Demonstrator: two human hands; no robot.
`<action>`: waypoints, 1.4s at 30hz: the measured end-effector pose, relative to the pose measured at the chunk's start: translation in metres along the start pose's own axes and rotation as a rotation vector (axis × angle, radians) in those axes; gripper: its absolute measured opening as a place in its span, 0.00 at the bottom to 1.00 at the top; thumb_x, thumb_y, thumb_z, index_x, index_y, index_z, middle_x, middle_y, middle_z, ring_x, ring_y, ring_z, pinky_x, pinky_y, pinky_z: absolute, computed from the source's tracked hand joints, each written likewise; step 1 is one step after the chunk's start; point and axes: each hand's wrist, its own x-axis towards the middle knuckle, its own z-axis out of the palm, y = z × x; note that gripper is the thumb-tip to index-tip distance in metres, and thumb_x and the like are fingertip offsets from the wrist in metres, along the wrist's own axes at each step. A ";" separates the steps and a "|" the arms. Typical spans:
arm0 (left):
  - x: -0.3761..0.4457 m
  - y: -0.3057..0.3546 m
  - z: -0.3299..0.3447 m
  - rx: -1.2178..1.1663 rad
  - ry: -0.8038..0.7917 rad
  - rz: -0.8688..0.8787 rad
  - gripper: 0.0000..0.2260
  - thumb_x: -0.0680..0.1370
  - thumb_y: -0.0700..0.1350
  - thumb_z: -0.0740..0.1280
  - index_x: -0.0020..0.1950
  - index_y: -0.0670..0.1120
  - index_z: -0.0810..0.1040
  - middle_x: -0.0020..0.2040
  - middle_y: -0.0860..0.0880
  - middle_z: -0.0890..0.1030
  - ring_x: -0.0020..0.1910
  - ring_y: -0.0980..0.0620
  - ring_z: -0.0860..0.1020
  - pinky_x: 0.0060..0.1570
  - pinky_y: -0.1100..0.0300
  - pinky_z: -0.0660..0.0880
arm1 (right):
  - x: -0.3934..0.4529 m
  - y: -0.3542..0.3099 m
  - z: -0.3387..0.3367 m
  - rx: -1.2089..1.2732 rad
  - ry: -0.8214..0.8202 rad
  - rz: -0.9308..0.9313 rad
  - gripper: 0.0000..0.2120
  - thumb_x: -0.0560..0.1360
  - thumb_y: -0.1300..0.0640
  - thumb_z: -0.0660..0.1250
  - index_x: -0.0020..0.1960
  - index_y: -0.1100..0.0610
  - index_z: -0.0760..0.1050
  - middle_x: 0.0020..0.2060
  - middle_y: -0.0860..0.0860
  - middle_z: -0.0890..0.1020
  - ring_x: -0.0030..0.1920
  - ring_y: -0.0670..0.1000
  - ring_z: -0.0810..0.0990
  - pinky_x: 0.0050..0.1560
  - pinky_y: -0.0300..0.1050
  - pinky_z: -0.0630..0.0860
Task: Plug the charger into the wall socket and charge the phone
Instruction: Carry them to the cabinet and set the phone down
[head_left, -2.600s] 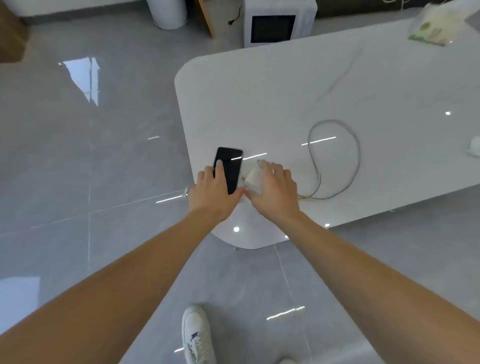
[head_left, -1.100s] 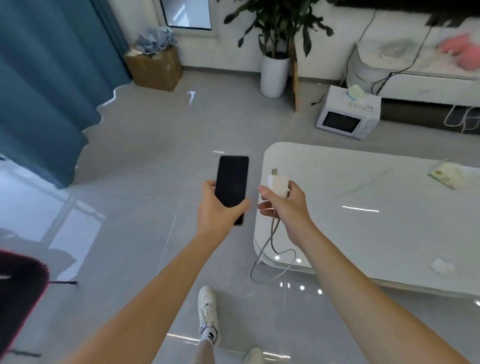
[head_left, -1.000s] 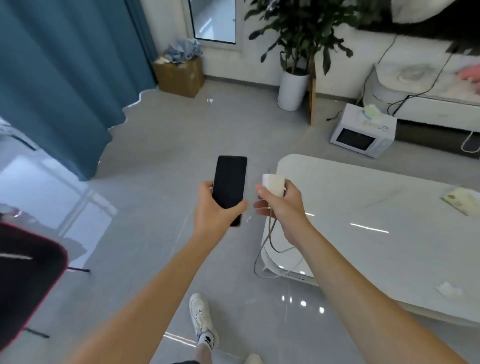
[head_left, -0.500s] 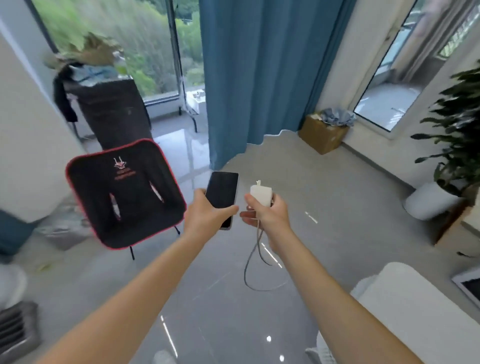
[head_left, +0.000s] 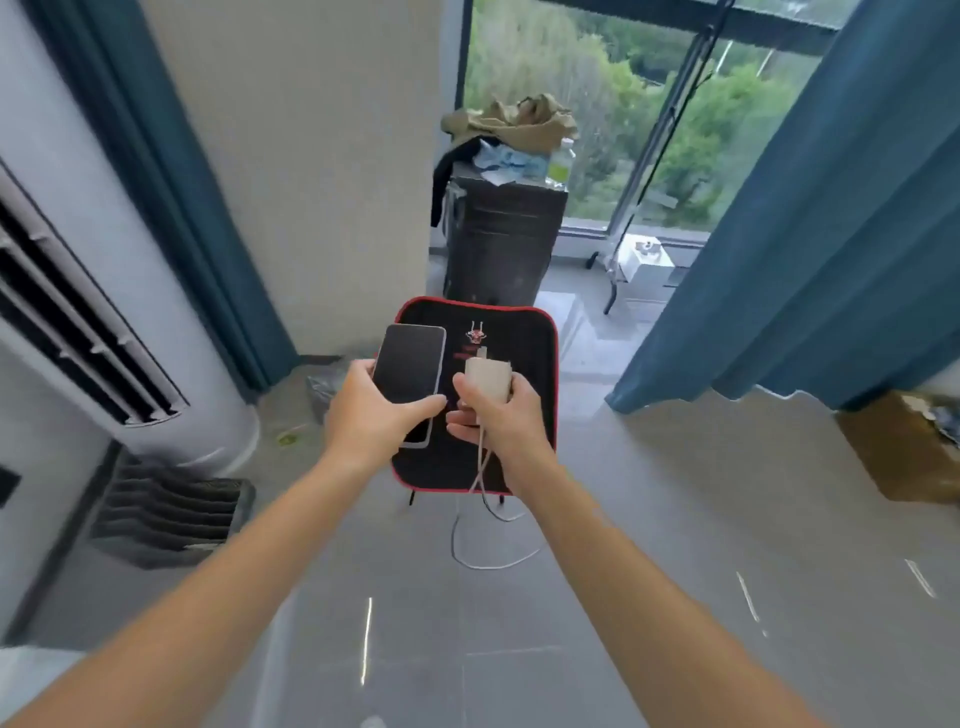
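phone (head_left: 410, 366) black | charger (head_left: 487, 380) and cable (head_left: 480, 525) white | chair (head_left: 511, 338) black — red trim | curtain (head_left: 810, 218) teal-blue

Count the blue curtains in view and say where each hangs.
2. One curtain hangs at the left beside the wall; the other curtain hangs at the right by the window. More may be out of frame.

The phone (head_left: 410, 368) is a dark slab with a blank screen, held upright and tilted slightly. Just beside it, the white charger (head_left: 487, 382) points what look like prongs upward. Its pale cable (head_left: 480, 525) hangs in a loop.
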 end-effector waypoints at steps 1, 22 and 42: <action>0.012 -0.007 -0.019 -0.001 0.044 -0.012 0.39 0.62 0.59 0.83 0.66 0.48 0.73 0.56 0.52 0.82 0.57 0.47 0.83 0.54 0.43 0.83 | 0.009 -0.005 0.023 -0.006 -0.057 -0.003 0.24 0.75 0.54 0.78 0.67 0.56 0.73 0.52 0.59 0.86 0.40 0.52 0.90 0.44 0.50 0.88; 0.028 -0.137 -0.343 -0.176 1.081 -0.521 0.32 0.67 0.52 0.82 0.63 0.57 0.67 0.55 0.55 0.79 0.58 0.47 0.80 0.58 0.45 0.81 | 0.027 -0.024 0.487 -0.330 -1.167 0.038 0.21 0.79 0.58 0.73 0.68 0.58 0.71 0.51 0.57 0.84 0.43 0.53 0.86 0.43 0.48 0.87; -0.010 -0.421 -0.495 -0.297 1.308 -0.855 0.37 0.70 0.53 0.81 0.72 0.48 0.65 0.56 0.53 0.77 0.53 0.44 0.80 0.49 0.55 0.80 | -0.115 0.198 0.760 -0.673 -1.360 0.151 0.21 0.80 0.59 0.71 0.71 0.57 0.69 0.61 0.59 0.78 0.52 0.56 0.83 0.49 0.52 0.86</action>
